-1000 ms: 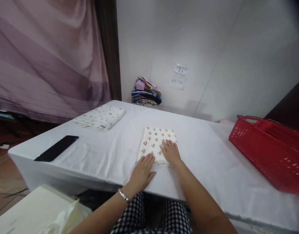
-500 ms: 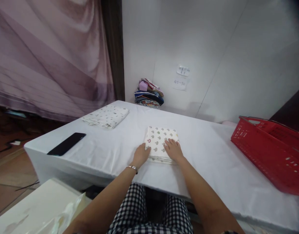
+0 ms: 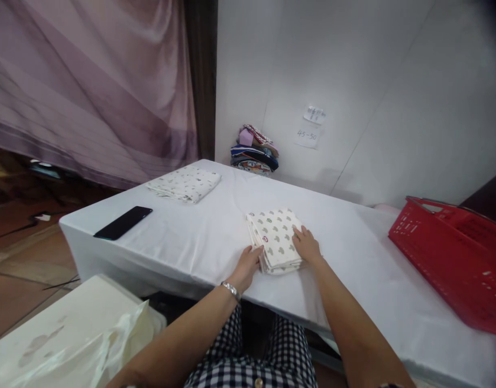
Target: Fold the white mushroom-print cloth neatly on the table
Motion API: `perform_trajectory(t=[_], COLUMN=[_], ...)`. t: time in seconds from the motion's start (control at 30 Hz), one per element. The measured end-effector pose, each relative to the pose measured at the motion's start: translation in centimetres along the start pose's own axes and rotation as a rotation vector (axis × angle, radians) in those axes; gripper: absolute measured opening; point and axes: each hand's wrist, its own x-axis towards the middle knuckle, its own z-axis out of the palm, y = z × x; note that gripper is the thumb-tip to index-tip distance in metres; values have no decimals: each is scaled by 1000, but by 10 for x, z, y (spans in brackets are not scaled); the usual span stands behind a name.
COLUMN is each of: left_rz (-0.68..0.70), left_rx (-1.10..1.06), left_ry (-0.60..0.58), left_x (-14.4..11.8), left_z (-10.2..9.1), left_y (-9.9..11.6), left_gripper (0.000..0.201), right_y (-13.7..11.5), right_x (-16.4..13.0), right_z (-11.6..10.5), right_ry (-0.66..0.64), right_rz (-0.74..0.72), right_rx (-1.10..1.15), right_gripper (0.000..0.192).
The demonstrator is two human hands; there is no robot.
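Note:
A folded white cloth (image 3: 277,237) with grey mushroom-like prints lies in front of me on the white-covered table, its layers showing along the left and near edges. My left hand (image 3: 250,265) grips its near left edge between thumb and fingers. On the cloth's right side rests my right hand (image 3: 307,245), fingers lying over the top and spread a little. Farther left lies another folded white cloth (image 3: 187,184) with small prints, touched by neither hand.
A black phone (image 3: 123,222) lies near the table's left edge. The red plastic basket (image 3: 446,258) stands at the right. Behind the table is a stack of folded fabrics (image 3: 255,153) against the wall. A white box (image 3: 70,328) with plastic on it stands lower left.
The printed cloth has turned slightly and its left layers now show fanned out. Both hands have shifted a little to the right with it. The camera view has also moved.

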Motion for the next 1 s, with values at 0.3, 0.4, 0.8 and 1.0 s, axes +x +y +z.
perform_trajectory(t=[0.3,0.4,0.8,1.0], left_rz=[-173,-181,-80,-86], left_rx=[-54,-68,-108,-63], left_ry=[-3,-32,18,-7], left_x=[-2,-7,0,3], left_z=[19,15,4,8], left_y=[-5,-6,1,-2], left_gripper=[39,39,13,20], right_y=[9,2,-88,-80], right_x=[1,-2,-88,-95], right_z=[4,1,3,11], right_ry=[35,69,215,242], right_rz=[-23,-28,-547,-541], right_rx=[37,2,323,227], right_gripper=[49,46,51,52])
